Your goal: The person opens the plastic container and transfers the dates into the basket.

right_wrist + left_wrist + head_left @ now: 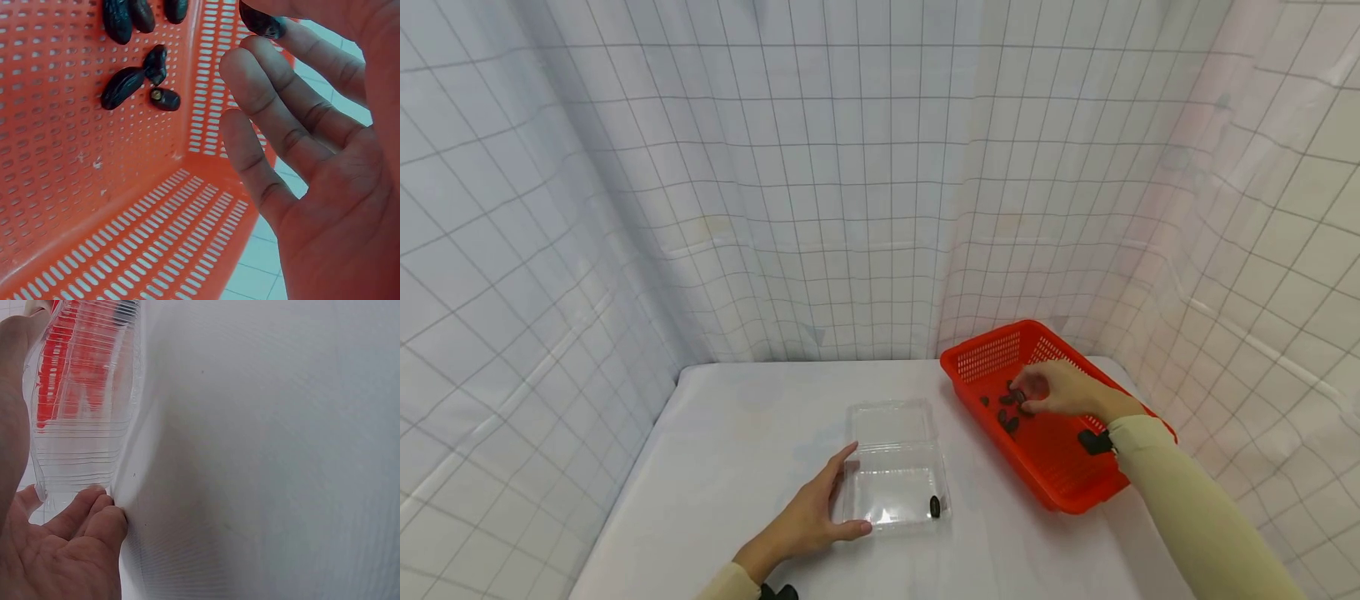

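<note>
A clear plastic clamshell box (887, 492) lies with its lid (891, 421) folded back. One dark, wrinkled date (935, 507) sits in its near right corner. My left hand (808, 512) holds the box's left side, thumb along the near edge and fingers near the hinge; the left wrist view shows fingertips against the clear wall (78, 444). Inside the red basket, my right hand (1063, 390) pinches a date (261, 24), partly hidden by the hand, while the other fingers (253, 87) spread out. Several more dates (122, 87) lie on the basket floor below.
The red perforated basket (1037, 479) stands right of the box, its slotted walls rising around my right hand. White cloth covers the table (722, 467). Grid-patterned curtains (865, 208) hang behind and along both sides.
</note>
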A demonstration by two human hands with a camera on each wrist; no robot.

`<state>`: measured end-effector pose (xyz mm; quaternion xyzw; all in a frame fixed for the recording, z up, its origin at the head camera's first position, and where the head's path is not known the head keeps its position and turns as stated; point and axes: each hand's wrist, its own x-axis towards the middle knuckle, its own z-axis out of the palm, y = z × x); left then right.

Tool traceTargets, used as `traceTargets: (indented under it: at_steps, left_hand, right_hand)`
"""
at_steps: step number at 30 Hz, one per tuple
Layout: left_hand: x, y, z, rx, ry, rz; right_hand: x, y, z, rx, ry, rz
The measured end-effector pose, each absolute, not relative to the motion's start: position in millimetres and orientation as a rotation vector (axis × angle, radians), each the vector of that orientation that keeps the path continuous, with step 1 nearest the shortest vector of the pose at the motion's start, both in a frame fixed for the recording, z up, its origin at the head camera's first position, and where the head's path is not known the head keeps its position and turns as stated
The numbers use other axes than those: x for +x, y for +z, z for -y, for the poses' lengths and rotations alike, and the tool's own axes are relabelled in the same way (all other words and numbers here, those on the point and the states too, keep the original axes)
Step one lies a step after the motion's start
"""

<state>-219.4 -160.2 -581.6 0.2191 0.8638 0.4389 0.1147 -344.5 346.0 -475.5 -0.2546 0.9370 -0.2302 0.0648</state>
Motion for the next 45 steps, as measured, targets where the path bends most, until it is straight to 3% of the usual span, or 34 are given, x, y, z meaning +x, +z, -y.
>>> traceTargets:
  at_steps: [32, 45]
  left_hand:
    - [-201.4, -580.5, 143.7, 0.596, 1.268, -2.546]
    - [-195.2, -574.5, 140.7, 0.580, 1.213, -2.609]
  right_hand:
    - [-337.3, -482.3, -373.8, -0.723, -0.705, -2.785]
    - [-322.1, -459.0, -348.7, -0.940, -0.657, -2.853]
